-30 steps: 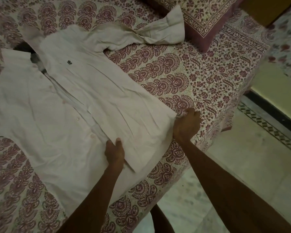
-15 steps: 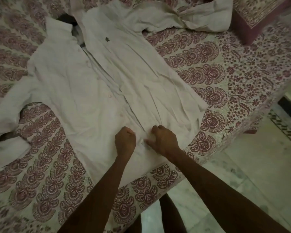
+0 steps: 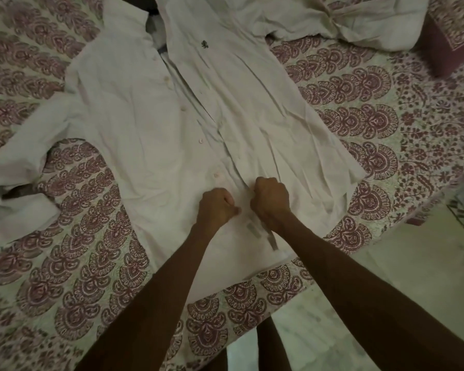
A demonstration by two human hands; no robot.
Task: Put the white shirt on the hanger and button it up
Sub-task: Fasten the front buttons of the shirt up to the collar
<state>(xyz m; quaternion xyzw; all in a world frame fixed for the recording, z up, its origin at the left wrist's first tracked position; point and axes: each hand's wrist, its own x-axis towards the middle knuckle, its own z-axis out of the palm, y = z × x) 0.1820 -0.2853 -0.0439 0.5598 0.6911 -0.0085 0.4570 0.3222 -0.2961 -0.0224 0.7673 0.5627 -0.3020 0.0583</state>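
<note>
Lying front-up on the bed [image 3: 386, 108]: white shirt [image 3: 134, 124], spread over the maroon-print cover. The collar end is away from the person and the hem is at the near bed edge.

The front is not fastened as far as I can see. The right panel's edge overlaps the left panel down the middle. Four buttons [image 3: 200, 141] show in a row on the left panel, none through a hole. There's a small dark logo [image 3: 204, 44] on the chest of the right panel.

Left hand [image 3: 217, 207]: fingers curled, thumb tip against them, pinching the button-side edge low on the front, just below the lowest visible button.

Right hand [image 3: 271, 199]: fingers curled under, pinching the opposite front edge. The cloth puckers toward its knuckles.

The hands nearly touch, with a narrow strip of cloth between them. Both forearms reach in from the bottom of the view.

Grey tags [image 3: 252, 229] sit on the shirt near the hem, between the wrists. The left sleeve [image 3: 19, 188] is bent at the left. The other sleeve [image 3: 359, 22] is crumpled at top right, beside a maroon-edged pillow [image 3: 456, 33].

There's a dark shape at the collar [image 3: 150, 4]; I can't tell if it's the hanger.

Pale stone floor [image 3: 399, 277] lies to the right of the bed.
</note>
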